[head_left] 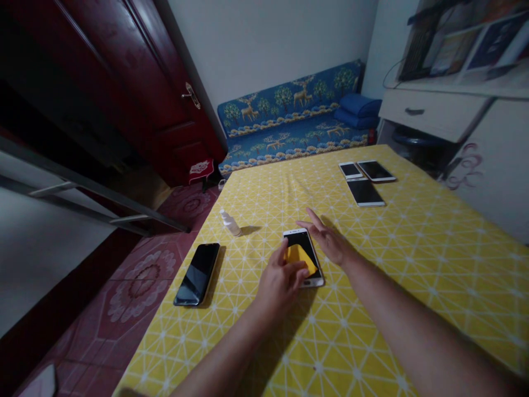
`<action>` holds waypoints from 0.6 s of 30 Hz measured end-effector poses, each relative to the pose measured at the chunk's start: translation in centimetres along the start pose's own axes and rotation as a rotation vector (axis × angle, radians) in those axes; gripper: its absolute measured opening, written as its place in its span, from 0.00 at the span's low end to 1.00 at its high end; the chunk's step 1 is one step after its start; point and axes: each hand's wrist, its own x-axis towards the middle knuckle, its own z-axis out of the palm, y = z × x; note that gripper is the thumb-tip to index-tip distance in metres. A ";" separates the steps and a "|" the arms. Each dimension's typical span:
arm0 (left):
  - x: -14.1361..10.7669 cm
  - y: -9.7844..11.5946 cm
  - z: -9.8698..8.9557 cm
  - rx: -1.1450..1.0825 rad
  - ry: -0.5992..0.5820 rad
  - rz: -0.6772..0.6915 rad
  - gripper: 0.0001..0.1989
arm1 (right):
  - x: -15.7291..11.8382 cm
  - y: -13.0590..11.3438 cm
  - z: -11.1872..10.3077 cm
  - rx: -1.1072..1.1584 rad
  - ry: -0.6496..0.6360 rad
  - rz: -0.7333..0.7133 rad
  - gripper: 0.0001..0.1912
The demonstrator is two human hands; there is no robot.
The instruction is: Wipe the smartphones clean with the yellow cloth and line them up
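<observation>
The person's left hand (281,284) is curving over the lower part of a white-framed smartphone (301,241), its fingers bent loosely across the screen, though whether it is actually gripping cannot be told. The right hand (326,240) is staying open, fingers spread and released, just beside the phone's right edge. The phone is lying flat on a yellow tablecloth (417,275) printed with white lattice lines, its long axis running away from the person and leaning slightly left. It is likely handling as a light, stiff, slippery and fragile slab, best taken by its long edges. A yellow patch is showing on its dark screen, either a cloth or a reflection. Left of it, a black smartphone (197,274) and a small white plastic bottle (230,222) are resting on the cloth. Farther off, three more phones (365,192) are lying together, while a blue sofa (289,116) patterned with deer is standing against the far wall.
</observation>
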 end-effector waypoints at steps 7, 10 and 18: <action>3.0 -1.9 0.2 -0.280 0.231 -0.372 0.19 | 0.5 1.0 0.9 0.075 0.243 -0.042 0.35; 4.0 -2.4 0.9 -0.381 0.238 -0.461 0.30 | 0.6 1.2 1.1 0.065 0.254 -0.041 0.33; 6.5 -3.7 2.7 -0.559 0.367 -0.593 0.27 | 0.8 1.6 1.0 0.091 0.222 -0.014 0.30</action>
